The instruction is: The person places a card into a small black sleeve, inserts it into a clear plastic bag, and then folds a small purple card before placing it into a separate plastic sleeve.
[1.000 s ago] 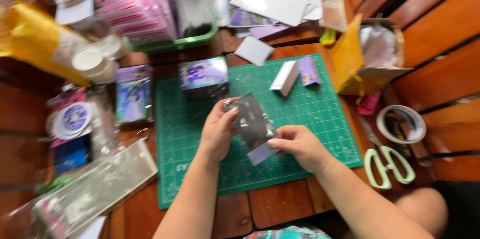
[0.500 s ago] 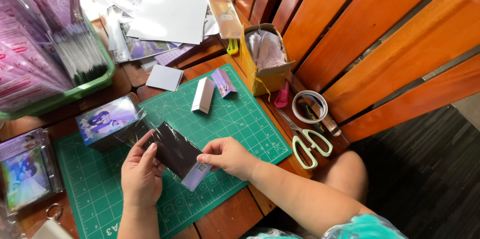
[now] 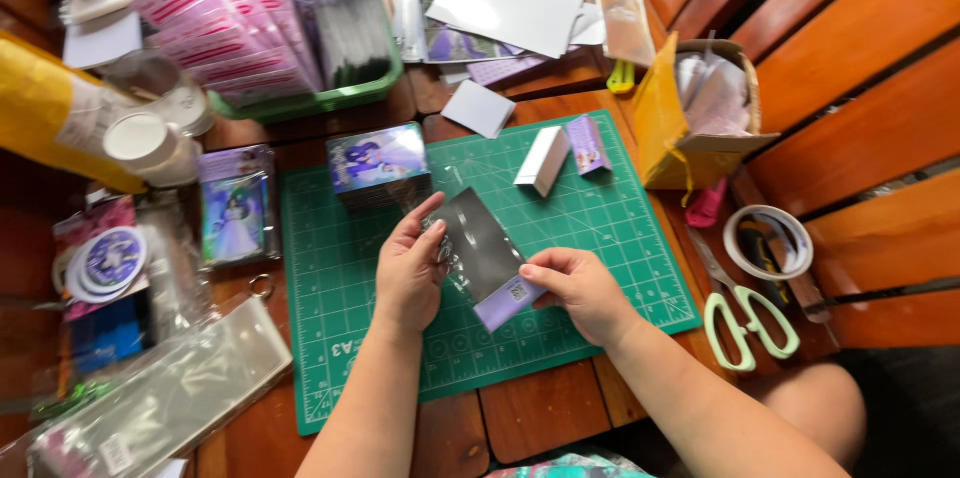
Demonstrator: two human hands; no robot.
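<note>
Over the green cutting mat (image 3: pixel 610 238) both hands hold one dark card in a clear sleeve (image 3: pixel 482 250). My left hand (image 3: pixel 410 273) grips its left edge with the thumb on top. My right hand (image 3: pixel 580 290) pinches the lower right corner, where a lilac strip shows. A stack of picture cards (image 3: pixel 378 163) lies on the mat just beyond my left hand. A small white box (image 3: pixel 540 160) and a lilac packet (image 3: pixel 587 143) lie further back on the mat.
A green tray of pink sleeved packets (image 3: pixel 260 18) stands at the back left. Scissors (image 3: pixel 745 313) and a tape roll (image 3: pixel 768 243) lie right of the mat, a yellow open box (image 3: pixel 690 118) behind them. Clear bags (image 3: pixel 170 393), a sleeved picture card (image 3: pixel 235 208) and round tubs (image 3: pixel 150 143) sit left.
The view has swung back to the left and centred on the mat. Both hands keep their hold on the sleeved card, which has tilted slightly.
</note>
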